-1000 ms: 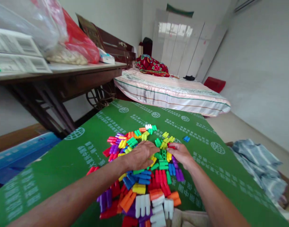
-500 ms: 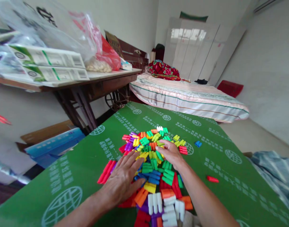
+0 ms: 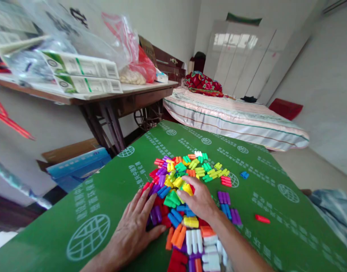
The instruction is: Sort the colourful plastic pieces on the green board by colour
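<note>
A heap of small plastic building pieces (image 3: 187, 177) in many colours lies on a green printed board (image 3: 99, 204). My left hand (image 3: 135, 224) lies flat on the board at the heap's left edge, fingers stretched out and spread, its fingertips touching red and purple pieces. Over the middle of the heap my right hand (image 3: 199, 200) rests palm down, its fingers curled onto yellow and green pieces. A single blue piece (image 3: 244, 175) and a single red piece (image 3: 262, 218) lie apart on the right.
A dark wooden table (image 3: 125, 98) at the left carries cartons and plastic bags. A blue box (image 3: 77, 172) sits under it. A bed (image 3: 233, 121) stands beyond the board. Striped cloth (image 3: 332, 211) lies at the right.
My left hand slid off the heap's middle to its left edge and flattened. The right hand moved left and nearer, over the centre. The pieces were pushed about, and one red piece now lies apart on the right.
</note>
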The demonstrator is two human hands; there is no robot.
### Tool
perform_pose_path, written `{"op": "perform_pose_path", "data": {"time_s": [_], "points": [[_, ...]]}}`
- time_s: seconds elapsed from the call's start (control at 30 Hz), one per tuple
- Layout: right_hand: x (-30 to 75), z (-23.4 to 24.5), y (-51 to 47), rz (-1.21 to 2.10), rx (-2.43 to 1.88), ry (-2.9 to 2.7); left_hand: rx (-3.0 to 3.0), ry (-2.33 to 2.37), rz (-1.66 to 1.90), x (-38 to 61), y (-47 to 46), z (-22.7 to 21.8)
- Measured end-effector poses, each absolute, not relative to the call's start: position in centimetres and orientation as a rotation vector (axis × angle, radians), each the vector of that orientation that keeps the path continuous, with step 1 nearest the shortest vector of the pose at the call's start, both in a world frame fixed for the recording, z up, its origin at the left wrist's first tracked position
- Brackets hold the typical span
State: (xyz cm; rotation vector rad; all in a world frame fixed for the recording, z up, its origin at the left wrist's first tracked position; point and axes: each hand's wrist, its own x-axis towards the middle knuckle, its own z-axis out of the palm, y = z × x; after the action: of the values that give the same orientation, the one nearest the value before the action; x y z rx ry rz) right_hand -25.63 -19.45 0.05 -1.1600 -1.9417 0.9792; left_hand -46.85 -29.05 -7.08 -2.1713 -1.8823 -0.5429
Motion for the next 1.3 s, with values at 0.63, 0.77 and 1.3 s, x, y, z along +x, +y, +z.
{"op": "perform_pose_path", "data": {"time_s": [0.63, 0.77, 1.3], "points": [[-13.7, -3.8, -27.5, 0.629, -1.610, -2.437, -2.328, -1.934, -0.605, -45.9, -22.1, -6.0], [-15.5, -3.4, -26.4, 0.573, -1.602, -2.493, -2.291, -1.994, -0.592, -45.5, -22.7, -4.7], [-17.1, -3.4, -17.8, 0.557, -1.287, -2.399, -2.833, -1.082, -0.494, -35.8, -33.9, -5.5]]}}
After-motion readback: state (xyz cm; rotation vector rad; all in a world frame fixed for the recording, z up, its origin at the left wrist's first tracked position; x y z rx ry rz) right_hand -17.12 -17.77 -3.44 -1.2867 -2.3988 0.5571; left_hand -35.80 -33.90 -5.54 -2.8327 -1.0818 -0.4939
